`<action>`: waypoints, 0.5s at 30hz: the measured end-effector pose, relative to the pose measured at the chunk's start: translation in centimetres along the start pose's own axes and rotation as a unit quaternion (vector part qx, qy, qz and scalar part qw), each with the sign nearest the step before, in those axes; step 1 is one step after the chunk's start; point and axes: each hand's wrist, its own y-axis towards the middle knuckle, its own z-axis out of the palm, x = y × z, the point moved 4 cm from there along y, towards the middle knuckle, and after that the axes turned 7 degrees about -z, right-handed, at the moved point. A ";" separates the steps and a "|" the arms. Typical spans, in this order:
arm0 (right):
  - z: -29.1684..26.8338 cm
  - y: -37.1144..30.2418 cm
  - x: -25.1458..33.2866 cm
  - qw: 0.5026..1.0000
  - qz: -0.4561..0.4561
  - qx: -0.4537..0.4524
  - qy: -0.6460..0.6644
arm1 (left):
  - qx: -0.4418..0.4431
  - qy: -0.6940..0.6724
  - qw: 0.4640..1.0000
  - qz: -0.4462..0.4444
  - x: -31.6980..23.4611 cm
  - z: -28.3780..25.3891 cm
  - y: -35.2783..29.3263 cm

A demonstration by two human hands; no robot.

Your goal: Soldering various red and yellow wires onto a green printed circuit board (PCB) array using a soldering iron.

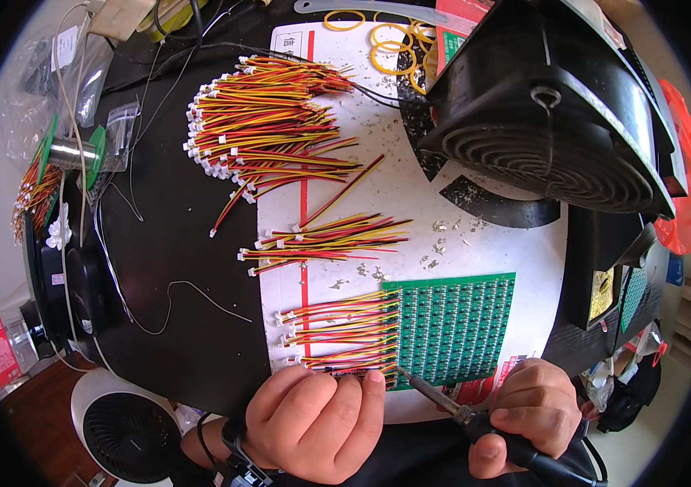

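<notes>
A green circuit board panel with rows of small parts lies on a white printed sheet. Red, yellow and black wires with white plugs run along its left edge. My left hand is closed at the lowest of these, fingertips pinching wires at the board's corner; the exact grip is partly hidden. In my right hand is a soldering iron, its tip touching or very near the wire ends by my left fingertips. Above the board lie a small loose bunch of wires and a large pile of them.
A black fan-like unit with a ringed grille stands at the far right. Rubber bands lie behind. A solder spool is at left, with thin strands trailing over the dark table. A white fan sits lower left. Metal bits dot the sheet.
</notes>
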 end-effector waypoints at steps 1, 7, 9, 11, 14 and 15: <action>0.3 -0.1 -0.2 1.000 0.004 0.000 0.005 | 0.004 0.006 1.000 -0.004 0.1 0.1 -0.2; 0.7 -0.1 -0.3 1.000 -0.003 0.000 0.009 | -0.002 0.034 0.999 0.012 0.0 0.1 -0.6; 0.6 1.0 -0.3 0.999 -0.025 -0.004 0.039 | -0.004 0.038 0.999 0.012 -0.1 0.0 -0.5; 0.7 1.3 -0.3 0.996 -0.046 -0.006 0.073 | -0.008 0.041 0.999 0.010 -0.1 0.2 -0.7; 0.6 1.3 -0.2 0.996 -0.040 0.000 0.084 | -0.006 0.048 0.999 0.011 -0.2 0.0 -0.7; 0.6 1.3 -0.2 0.996 -0.039 -0.003 0.083 | 0.001 0.052 0.999 0.013 -0.2 0.0 -0.7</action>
